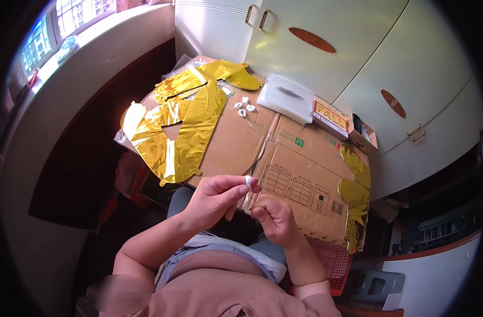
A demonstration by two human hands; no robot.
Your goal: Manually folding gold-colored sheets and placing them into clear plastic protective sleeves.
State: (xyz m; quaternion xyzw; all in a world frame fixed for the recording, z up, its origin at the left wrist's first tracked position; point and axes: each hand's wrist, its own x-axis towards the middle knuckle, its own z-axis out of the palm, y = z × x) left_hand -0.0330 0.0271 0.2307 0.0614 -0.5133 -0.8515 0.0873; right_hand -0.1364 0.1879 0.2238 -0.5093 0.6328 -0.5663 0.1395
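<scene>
My left hand (223,195) pinches a small coil of white string (248,180) between thumb and fingers, above the near edge of the cardboard. Close by on the right, my right hand (275,217) is closed, thumb pressed on its curled fingers; what it grips is too small to make out. Several more coils of white string (245,107) lie farther back on the cardboard (236,140). To the left is a flat gold foil balloon (194,134) with an opening in its middle. Another gold foil balloon (220,72) lies behind it.
A third gold foil piece (356,198) hangs over the cardboard's right edge. Along the back are a translucent plastic box (286,98), a small printed box (331,119) and an open carton (364,138). White cabinets (315,31) rise behind. A red basket (326,264) stands low at right.
</scene>
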